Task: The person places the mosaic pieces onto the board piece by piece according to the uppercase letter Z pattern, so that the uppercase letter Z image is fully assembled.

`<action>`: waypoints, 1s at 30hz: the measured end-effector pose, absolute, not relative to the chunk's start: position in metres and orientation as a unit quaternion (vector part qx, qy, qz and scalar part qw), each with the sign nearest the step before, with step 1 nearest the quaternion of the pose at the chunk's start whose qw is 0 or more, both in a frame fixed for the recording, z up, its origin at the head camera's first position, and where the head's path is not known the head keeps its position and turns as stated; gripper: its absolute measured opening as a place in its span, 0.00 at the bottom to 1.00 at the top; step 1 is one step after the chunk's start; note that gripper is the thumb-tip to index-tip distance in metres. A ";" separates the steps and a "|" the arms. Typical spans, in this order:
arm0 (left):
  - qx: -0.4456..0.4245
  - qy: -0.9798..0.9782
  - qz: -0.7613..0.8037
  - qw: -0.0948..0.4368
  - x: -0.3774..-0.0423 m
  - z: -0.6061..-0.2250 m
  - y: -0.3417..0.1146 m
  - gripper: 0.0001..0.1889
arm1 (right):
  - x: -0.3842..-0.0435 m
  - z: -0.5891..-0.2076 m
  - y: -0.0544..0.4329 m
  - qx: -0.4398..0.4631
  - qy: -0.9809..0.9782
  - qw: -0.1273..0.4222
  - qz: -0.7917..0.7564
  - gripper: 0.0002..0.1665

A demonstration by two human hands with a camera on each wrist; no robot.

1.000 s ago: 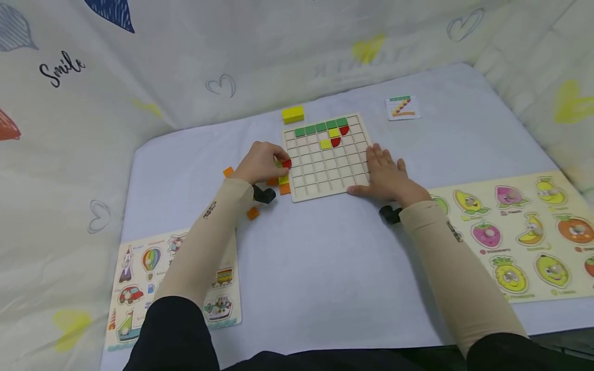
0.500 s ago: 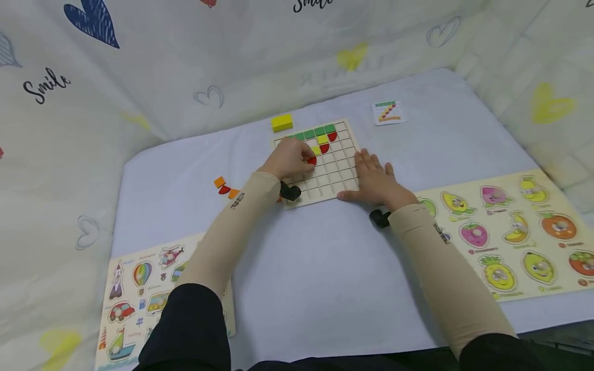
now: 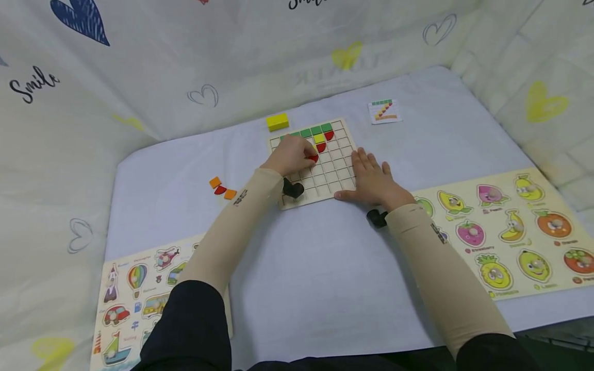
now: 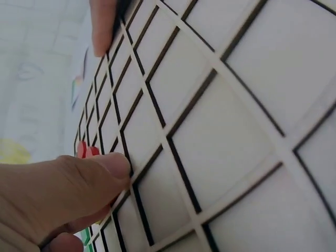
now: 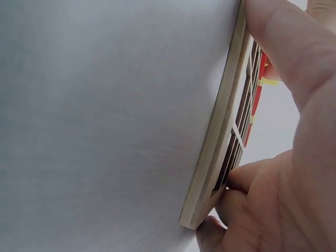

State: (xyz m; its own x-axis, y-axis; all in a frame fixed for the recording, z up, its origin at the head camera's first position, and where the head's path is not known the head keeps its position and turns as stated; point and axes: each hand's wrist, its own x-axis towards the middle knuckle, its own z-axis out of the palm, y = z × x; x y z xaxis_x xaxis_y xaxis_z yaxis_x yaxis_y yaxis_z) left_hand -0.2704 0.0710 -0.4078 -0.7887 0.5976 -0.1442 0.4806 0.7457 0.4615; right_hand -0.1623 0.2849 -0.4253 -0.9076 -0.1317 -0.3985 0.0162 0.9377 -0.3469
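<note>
A wooden grid board [image 3: 330, 179] lies on the table, with a row of green tiles [image 3: 316, 131] along its far side. Below that row, yellow squares [image 3: 319, 138] and red rounded tiles [image 3: 321, 148] step diagonally down to the left. My left hand [image 3: 290, 156] is over the board, pinching another red rounded tile [image 3: 313, 158] at the lower end of the diagonal. Its thumb [image 4: 113, 165] shows close over the grid in the left wrist view. My right hand [image 3: 373, 180] rests with extended fingers along the board's right edge, thumb at the near corner.
Two orange squares [image 3: 215, 182] and a red tile [image 3: 220, 190] lie loose at left. Behind the board is a yellow block [image 3: 277, 122]; a small pattern card [image 3: 384, 112] lies to its right. A vehicle puzzle [image 3: 124, 299] and a fruit puzzle [image 3: 506, 242] flank the near table.
My left hand has carried the red rounded tile from beside the board's left edge rightward onto the grid. My right hand stays at the right edge. The head view has shifted slightly.
</note>
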 end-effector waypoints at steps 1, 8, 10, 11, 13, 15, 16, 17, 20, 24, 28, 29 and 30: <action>0.290 0.924 0.203 0.145 -0.270 -0.407 0.070 0.13 | -0.162 -0.425 0.284 -0.031 0.961 0.213 -0.173 0.73; 0.278 0.926 0.207 0.153 -0.270 -0.407 0.065 0.14 | -0.161 -0.422 0.279 -0.038 0.961 0.220 -0.165 0.72; 0.274 0.925 0.214 0.151 -0.271 -0.408 0.062 0.15 | -0.161 -0.420 0.279 -0.039 0.961 0.221 -0.162 0.72; 0.271 0.925 0.220 0.150 -0.271 -0.408 0.059 0.16 | -0.160 -0.418 0.279 -0.040 0.961 0.222 -0.162 0.72; 0.266 0.924 0.230 0.148 -0.273 -0.407 0.051 0.17 | -0.160 -0.415 0.280 -0.039 0.960 0.224 -0.161 0.72; 0.260 0.924 0.242 0.142 -0.275 -0.405 0.038 0.18 | -0.161 -0.411 0.281 -0.038 0.960 0.225 -0.159 0.72; 0.258 0.924 0.245 0.138 -0.275 -0.404 0.030 0.18 | -0.161 -0.410 0.282 -0.039 0.961 0.226 -0.158 0.72; 0.258 0.925 0.245 0.133 -0.276 -0.402 0.022 0.17 | -0.162 -0.409 0.284 -0.040 0.961 0.226 -0.156 0.72; 0.247 0.931 0.239 0.122 -0.275 -0.397 -0.010 0.16 | -0.164 -0.406 0.287 -0.044 0.962 0.226 -0.148 0.72; 0.220 0.942 0.217 0.134 -0.272 -0.394 -0.054 0.16 | -0.165 -0.404 0.293 -0.043 0.962 0.226 -0.146 0.73; 0.191 0.945 0.205 0.168 -0.267 -0.400 -0.089 0.17 | -0.164 -0.403 0.298 -0.038 0.962 0.228 -0.148 0.73; 0.190 0.945 0.202 0.173 -0.266 -0.402 -0.096 0.17 | -0.164 -0.403 0.299 -0.037 0.962 0.228 -0.149 0.73; 0.187 0.945 0.201 0.178 -0.264 -0.403 -0.102 0.17 | -0.164 -0.403 0.300 -0.036 0.961 0.229 -0.149 0.73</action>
State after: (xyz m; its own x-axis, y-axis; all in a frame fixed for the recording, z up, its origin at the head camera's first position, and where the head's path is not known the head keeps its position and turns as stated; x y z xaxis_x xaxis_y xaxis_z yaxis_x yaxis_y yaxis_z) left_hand -0.2640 -0.1020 -0.4026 -0.8664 0.4255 -0.2613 0.2823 0.8490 0.4466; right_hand -0.1639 0.2996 -0.4025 -0.8925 -0.1373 -0.4297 -0.0009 0.9531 -0.3027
